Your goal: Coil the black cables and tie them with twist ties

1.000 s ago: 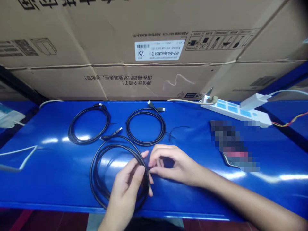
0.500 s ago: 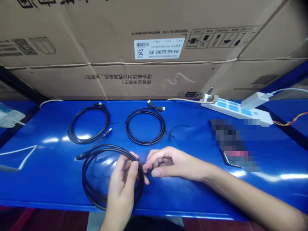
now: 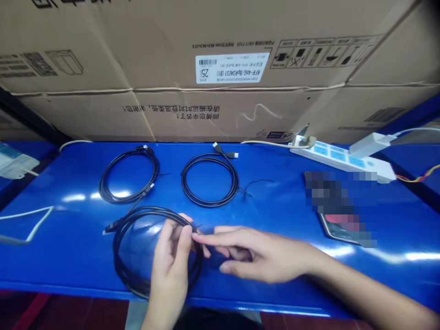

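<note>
From afar I see the right grip [image 3: 264, 252], unclasped, has just straightened its index finger [image 3: 215, 239] toward the coil [image 3: 147, 211] my left grip [image 3: 170, 259] clasps, bringing both together there.

Glossy blue shelf [image 3: 264, 208] before me, clock positions from its centre. At 10 o'clock, a black cable coil [image 3: 118, 200] with its connectors; at 12, a second coil [image 3: 210, 203]; at 1, thin black strands [image 3: 244, 190]; at 2, a white power strip [image 3: 373, 166], slanted; at 3, a dark object [image 3: 332, 213] I see mostly pixelated.
</note>
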The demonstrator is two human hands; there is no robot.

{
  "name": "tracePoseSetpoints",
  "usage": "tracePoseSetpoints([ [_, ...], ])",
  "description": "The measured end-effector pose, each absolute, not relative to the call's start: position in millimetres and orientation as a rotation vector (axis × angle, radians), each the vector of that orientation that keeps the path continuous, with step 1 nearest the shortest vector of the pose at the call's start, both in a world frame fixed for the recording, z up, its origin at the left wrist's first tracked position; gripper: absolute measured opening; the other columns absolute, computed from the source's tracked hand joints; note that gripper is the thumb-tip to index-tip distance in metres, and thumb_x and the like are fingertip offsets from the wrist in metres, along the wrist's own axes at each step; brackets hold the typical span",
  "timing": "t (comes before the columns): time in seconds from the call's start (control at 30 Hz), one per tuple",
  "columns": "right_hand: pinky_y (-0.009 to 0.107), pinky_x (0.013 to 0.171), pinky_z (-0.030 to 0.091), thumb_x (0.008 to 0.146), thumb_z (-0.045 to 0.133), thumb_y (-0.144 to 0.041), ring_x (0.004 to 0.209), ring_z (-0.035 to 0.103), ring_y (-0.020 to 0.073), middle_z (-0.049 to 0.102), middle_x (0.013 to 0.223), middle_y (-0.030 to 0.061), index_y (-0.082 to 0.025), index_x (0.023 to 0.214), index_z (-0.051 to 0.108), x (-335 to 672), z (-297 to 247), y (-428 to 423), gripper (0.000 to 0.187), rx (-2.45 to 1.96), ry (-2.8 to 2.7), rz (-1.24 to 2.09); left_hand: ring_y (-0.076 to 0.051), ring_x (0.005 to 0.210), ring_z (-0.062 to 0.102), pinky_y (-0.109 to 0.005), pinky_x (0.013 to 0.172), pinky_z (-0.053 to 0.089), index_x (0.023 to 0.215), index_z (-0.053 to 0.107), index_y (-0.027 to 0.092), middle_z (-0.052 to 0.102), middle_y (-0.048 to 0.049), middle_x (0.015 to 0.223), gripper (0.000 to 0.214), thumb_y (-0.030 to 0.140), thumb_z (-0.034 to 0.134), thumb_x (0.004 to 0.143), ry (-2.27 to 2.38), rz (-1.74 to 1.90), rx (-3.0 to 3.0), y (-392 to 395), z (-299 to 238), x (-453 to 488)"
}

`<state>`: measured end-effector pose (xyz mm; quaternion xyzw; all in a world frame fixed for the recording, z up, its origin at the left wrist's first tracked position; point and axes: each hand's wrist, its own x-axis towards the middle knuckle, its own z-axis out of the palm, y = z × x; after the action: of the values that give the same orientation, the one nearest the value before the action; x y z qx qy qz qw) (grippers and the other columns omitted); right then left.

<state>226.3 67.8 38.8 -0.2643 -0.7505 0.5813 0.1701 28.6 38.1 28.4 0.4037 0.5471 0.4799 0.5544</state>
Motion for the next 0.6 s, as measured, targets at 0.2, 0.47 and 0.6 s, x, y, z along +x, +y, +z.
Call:
tracePoseSetpoints([
  [0.2,0.027,0.077,0.05,0.099,0.049,-0.007,0.086,0.062,0.0153,0.068,0.107,0.0045,-0.029,0.155,0.042,225.7,40.4,61.8,0.061,-0.819,-2.513,0.912,-0.015,0.064,0.064,-0.026,0.069,0.052,0.107,0.059,0.022,0.068,0.0024,0.074,0.029,0.049,0.061,0.095,1.273,1.145,0.924,37.7,26.7,28.7],
  [0.47,0.027,0.058,0.039,0.101,0.063,-0.031,0.061,0.056,0.0116,0.063,0.073,-0.0019,-0.018,0.113,0.071,230.8,29.3,66.9,0.019,-0.786,-2.267,0.152,-0.014,0.06,0.065,-0.025,0.065,0.053,0.109,0.061,0.021,0.066,0.0041,0.07,0.028,0.047,0.058,0.097,1.223,1.002,0.988,34.7,30.1,28.0],
  [0.6,0.03,0.052,0.032,0.101,0.064,-0.035,0.053,0.049,0.0117,0.058,0.063,-0.004,-0.02,0.106,0.074,227.3,30.6,65.6,0.019,-0.776,-2.296,0.055,-0.014,0.06,0.066,-0.025,0.064,0.054,0.107,0.063,0.022,0.062,0.0051,0.072,0.029,0.049,0.06,0.096,1.174,0.906,1.015,36.5,30.6,24.8],
])
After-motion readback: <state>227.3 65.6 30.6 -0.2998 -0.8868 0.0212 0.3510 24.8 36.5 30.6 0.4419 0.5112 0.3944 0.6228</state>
